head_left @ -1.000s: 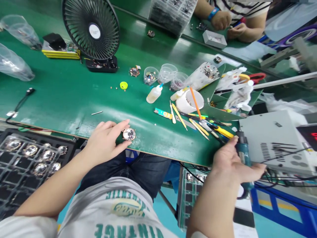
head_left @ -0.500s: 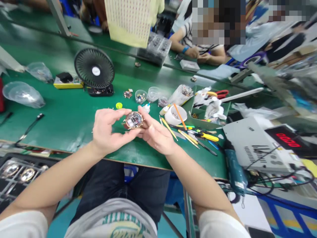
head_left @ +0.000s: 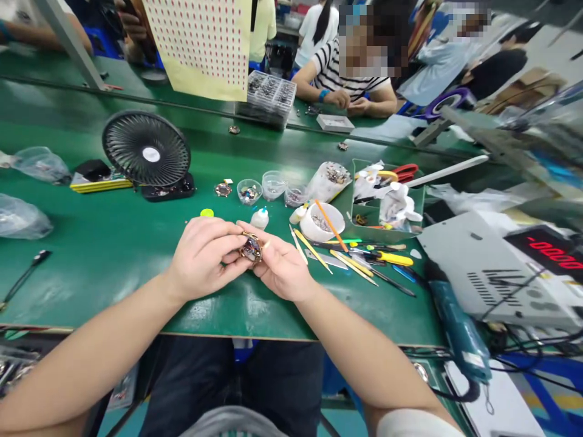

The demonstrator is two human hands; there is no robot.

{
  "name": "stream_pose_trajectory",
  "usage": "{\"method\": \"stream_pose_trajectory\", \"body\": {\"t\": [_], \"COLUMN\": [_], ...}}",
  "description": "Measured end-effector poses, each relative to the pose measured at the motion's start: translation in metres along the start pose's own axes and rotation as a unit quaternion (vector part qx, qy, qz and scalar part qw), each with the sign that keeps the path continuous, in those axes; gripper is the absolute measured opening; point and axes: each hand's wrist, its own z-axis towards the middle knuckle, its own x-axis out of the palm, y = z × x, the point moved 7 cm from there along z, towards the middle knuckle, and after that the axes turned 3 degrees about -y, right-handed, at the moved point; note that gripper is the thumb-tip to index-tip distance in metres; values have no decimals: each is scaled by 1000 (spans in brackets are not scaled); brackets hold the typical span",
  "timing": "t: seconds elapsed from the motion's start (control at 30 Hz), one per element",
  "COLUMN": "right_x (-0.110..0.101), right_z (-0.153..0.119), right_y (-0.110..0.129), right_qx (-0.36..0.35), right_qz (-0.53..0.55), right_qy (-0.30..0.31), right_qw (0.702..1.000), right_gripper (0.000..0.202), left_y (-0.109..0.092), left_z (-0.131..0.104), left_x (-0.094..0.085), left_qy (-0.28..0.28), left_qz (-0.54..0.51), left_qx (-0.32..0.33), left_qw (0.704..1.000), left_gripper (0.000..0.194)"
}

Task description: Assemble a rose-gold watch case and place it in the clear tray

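Between my two hands, over the green bench, is a round watch case (head_left: 251, 248) with a gold-coloured rim, tilted on edge. My left hand (head_left: 204, 258) is closed on its left side, fingers and thumb pinching the rim. From the right, my right hand (head_left: 285, 264) grips it too, thumb near the edge. Fingers cover part of the case. Just beyond the hands stand a small white bottle (head_left: 260, 218) and a bright green cap (head_left: 206, 213). Another watch part (head_left: 223, 189) lies farther back on the bench.
A black fan (head_left: 148, 152) stands at the back left. Small clear cups (head_left: 249, 192) line the middle. To the right are a white tub (head_left: 322, 222), scattered tweezers and sticks, a green bin (head_left: 387, 227), a grey control box (head_left: 483, 267) and a teal electric screwdriver (head_left: 460, 321). A co-worker sits across.
Both hands have turned the watch case from face-up to tilted on edge, and the left fingers have closed in over it. The camera view has shifted, so the bench appears lower.
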Motion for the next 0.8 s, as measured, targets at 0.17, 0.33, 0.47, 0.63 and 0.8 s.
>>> {"method": "stream_pose_trajectory", "body": {"t": [0.17,0.33,0.47,0.63,0.8], "right_x": [-2,-2,0,2,2], "right_z": [-1,1,2,2,3], "right_y": [-2,-2,0,2,-3], "right_qx": [-5,-29,-33,-45,-38], "right_qz": [-30,-20,-19,-20,0], "right_qy": [-7,-6,-8,-8,-9], "right_qw": [1000,999,999,999,999], "right_gripper": [68,57,56,46,39], "left_y": [-2,-1,-1,1,3], "left_z": [1,0,-1,-2,-4], "left_x": [-3,-1,0,1,5], "left_qy": [-9,-4,4,14,49], "left_qz": [1,-7,-2,12,15], "left_qx": [3,-8,-8,-16,-20], "left_qw": [1000,1000,1000,1000,998], "left_gripper": [30,29,30,27,28]}}
